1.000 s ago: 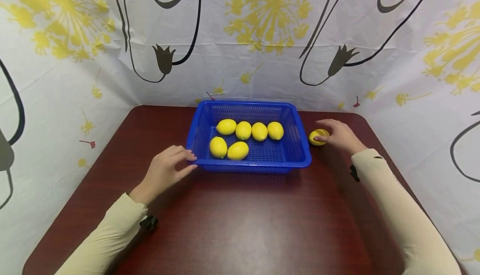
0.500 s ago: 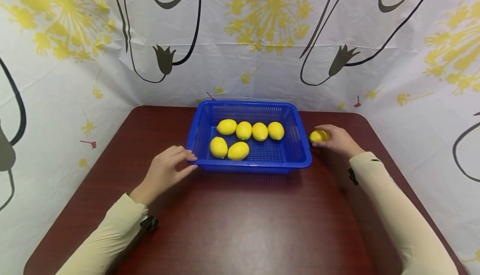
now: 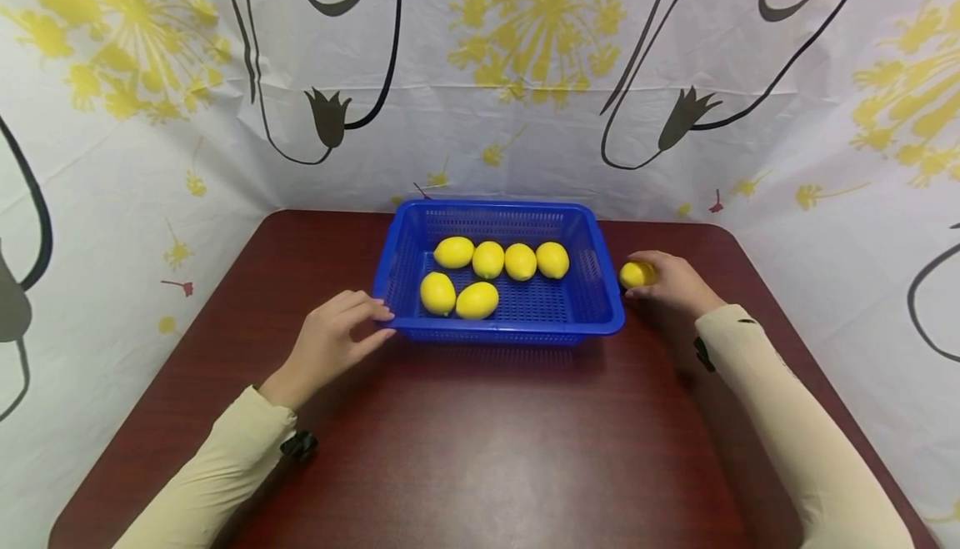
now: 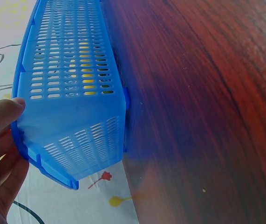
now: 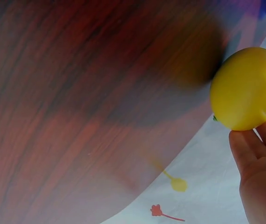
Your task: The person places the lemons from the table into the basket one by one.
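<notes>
A blue plastic basket [image 3: 510,326] with slotted walls stands on the table in the head view. My left hand [image 3: 327,341] pinches its rim at the front left corner; in the left wrist view the thumb lies on the near side of the basket wall [image 4: 72,112] and the fingers are on the other side of the rim. To the right of the basket, my right hand [image 3: 672,282] holds a yellow lemon [image 3: 635,274] between thumb and fingers. The right wrist view shows that lemon [image 5: 244,91] close up, at the table surface. Inside the basket lie several lemons [image 3: 477,301].
The dark red wooden table [image 3: 495,449] stretches out in front of the basket. Behind it and at both sides hangs a white cloth [image 3: 540,149] with yellow and grey flower prints, close to the basket's back edge.
My right hand has closed its fingers round the lemon beside the basket, with a slight shift left. The left hand stays on the basket rim.
</notes>
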`<act>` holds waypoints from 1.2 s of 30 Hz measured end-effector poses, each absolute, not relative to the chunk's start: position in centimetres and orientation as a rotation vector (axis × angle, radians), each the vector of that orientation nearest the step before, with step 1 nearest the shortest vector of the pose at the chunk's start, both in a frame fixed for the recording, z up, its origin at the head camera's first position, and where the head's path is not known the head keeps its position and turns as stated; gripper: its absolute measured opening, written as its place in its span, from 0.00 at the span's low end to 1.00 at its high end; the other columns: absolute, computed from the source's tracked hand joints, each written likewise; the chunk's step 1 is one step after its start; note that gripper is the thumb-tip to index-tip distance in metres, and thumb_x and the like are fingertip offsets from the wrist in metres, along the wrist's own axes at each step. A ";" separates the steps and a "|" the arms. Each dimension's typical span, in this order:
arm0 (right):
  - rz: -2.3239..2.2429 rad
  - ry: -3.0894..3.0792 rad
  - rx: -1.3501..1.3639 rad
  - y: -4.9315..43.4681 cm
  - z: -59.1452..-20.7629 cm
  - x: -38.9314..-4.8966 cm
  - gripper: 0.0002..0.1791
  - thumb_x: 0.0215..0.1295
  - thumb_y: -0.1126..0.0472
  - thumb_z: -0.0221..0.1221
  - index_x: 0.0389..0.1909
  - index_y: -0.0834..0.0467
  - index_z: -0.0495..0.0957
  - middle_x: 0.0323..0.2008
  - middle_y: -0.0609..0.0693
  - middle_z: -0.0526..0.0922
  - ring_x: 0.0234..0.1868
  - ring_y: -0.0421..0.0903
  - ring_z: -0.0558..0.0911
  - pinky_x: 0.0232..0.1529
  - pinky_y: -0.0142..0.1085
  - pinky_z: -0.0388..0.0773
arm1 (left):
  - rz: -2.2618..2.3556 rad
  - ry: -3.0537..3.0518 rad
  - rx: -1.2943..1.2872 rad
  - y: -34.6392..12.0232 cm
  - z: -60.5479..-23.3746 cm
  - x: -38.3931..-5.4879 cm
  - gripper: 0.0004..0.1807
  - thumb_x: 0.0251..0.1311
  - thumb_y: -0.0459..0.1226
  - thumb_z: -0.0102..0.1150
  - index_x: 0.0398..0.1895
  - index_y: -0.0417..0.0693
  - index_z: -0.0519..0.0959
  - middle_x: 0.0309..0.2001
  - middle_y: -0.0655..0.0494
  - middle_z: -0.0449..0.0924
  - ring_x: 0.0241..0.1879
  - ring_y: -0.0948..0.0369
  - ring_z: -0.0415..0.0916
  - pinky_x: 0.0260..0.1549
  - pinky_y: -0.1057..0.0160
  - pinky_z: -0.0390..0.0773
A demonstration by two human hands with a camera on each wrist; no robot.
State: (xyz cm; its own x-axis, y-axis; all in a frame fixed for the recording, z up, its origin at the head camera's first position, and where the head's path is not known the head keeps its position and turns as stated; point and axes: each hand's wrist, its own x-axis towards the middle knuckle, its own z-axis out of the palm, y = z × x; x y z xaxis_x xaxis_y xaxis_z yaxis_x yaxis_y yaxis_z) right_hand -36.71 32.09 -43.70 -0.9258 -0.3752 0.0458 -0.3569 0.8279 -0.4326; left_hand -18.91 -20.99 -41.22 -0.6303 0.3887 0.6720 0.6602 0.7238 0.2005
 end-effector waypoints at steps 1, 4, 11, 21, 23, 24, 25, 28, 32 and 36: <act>-0.686 2.965 -0.601 32.1 -43.7 -36.7 0.35 0.56 0.57 0.71 0.64 0.62 0.72 0.63 0.66 0.74 0.61 0.63 0.73 0.64 0.61 0.69 | -0.579 -2.312 -0.792 -21.0 -41.2 -18.9 0.17 0.39 0.35 0.80 0.36 0.49 0.85 0.35 0.56 0.86 0.38 0.59 0.80 0.38 0.60 0.82; -0.672 2.968 -0.624 32.1 -43.6 -36.7 0.35 0.56 0.59 0.71 0.64 0.63 0.72 0.63 0.66 0.74 0.63 0.64 0.72 0.65 0.61 0.67 | -0.582 -2.315 -0.790 -21.0 -41.2 -18.9 0.17 0.39 0.36 0.80 0.36 0.49 0.85 0.35 0.56 0.86 0.38 0.59 0.80 0.38 0.60 0.82; -0.649 2.996 -0.690 32.0 -43.8 -36.8 0.35 0.53 0.60 0.72 0.63 0.65 0.73 0.61 0.67 0.76 0.61 0.65 0.73 0.63 0.61 0.68 | -0.582 -2.309 -0.790 -21.0 -41.2 -18.9 0.17 0.39 0.36 0.80 0.36 0.49 0.86 0.35 0.56 0.86 0.38 0.59 0.80 0.39 0.60 0.82; -0.629 2.995 -0.708 32.0 -44.0 -37.0 0.34 0.53 0.61 0.72 0.62 0.64 0.73 0.61 0.67 0.76 0.62 0.65 0.72 0.64 0.62 0.67 | -0.583 -2.307 -0.781 -20.9 -41.4 -19.0 0.17 0.39 0.36 0.80 0.35 0.49 0.86 0.35 0.57 0.86 0.38 0.60 0.80 0.39 0.59 0.82; -0.626 2.996 -0.717 32.0 -44.1 -37.0 0.34 0.53 0.61 0.72 0.62 0.64 0.74 0.60 0.67 0.77 0.61 0.65 0.73 0.63 0.61 0.68 | -0.580 -2.304 -0.781 -21.0 -41.5 -19.0 0.17 0.39 0.36 0.80 0.35 0.49 0.86 0.35 0.57 0.86 0.38 0.60 0.80 0.39 0.60 0.82; -0.626 2.995 -0.721 32.0 -44.1 -37.0 0.34 0.53 0.61 0.72 0.61 0.64 0.74 0.59 0.67 0.77 0.60 0.64 0.73 0.63 0.61 0.68 | -0.582 -2.303 -0.781 -21.0 -41.5 -19.0 0.16 0.39 0.36 0.80 0.35 0.49 0.86 0.35 0.57 0.86 0.38 0.60 0.80 0.39 0.60 0.82; -0.628 2.995 -0.725 32.1 -44.2 -37.0 0.33 0.53 0.61 0.72 0.61 0.64 0.74 0.59 0.67 0.77 0.60 0.64 0.74 0.62 0.61 0.68 | -0.584 -2.302 -0.781 -21.0 -41.6 -19.0 0.16 0.40 0.36 0.80 0.35 0.49 0.86 0.35 0.57 0.86 0.38 0.60 0.80 0.39 0.60 0.81; -0.632 2.996 -0.732 32.1 -44.3 -37.1 0.33 0.53 0.62 0.72 0.61 0.63 0.75 0.59 0.66 0.77 0.60 0.64 0.74 0.62 0.61 0.69 | -0.586 -2.299 -0.783 -21.0 -41.6 -19.1 0.17 0.39 0.37 0.80 0.35 0.50 0.86 0.35 0.57 0.86 0.38 0.60 0.80 0.39 0.61 0.81; -0.649 2.994 -0.724 32.1 -44.5 -37.1 0.33 0.53 0.62 0.72 0.61 0.62 0.75 0.60 0.66 0.76 0.61 0.64 0.73 0.63 0.61 0.68 | -0.588 -2.298 -0.785 -21.1 -41.7 -19.1 0.17 0.39 0.36 0.81 0.35 0.50 0.85 0.35 0.57 0.86 0.38 0.60 0.80 0.39 0.60 0.82; -0.674 2.993 -0.697 32.1 -44.5 -37.0 0.33 0.54 0.62 0.72 0.63 0.61 0.75 0.61 0.66 0.75 0.62 0.64 0.73 0.63 0.61 0.69 | -0.587 -2.308 -0.784 -21.1 -41.6 -19.1 0.17 0.39 0.36 0.80 0.36 0.50 0.86 0.35 0.57 0.86 0.39 0.60 0.80 0.39 0.60 0.82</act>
State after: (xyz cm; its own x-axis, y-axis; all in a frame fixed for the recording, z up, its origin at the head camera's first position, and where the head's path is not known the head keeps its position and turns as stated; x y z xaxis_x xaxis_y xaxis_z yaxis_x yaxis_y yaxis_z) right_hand -36.99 32.09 -44.48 -0.9018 -0.4207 0.0991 -0.4225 0.8100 -0.4068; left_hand -19.07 -21.07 -41.59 -0.6288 0.3805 0.6782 0.6584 0.7245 0.2039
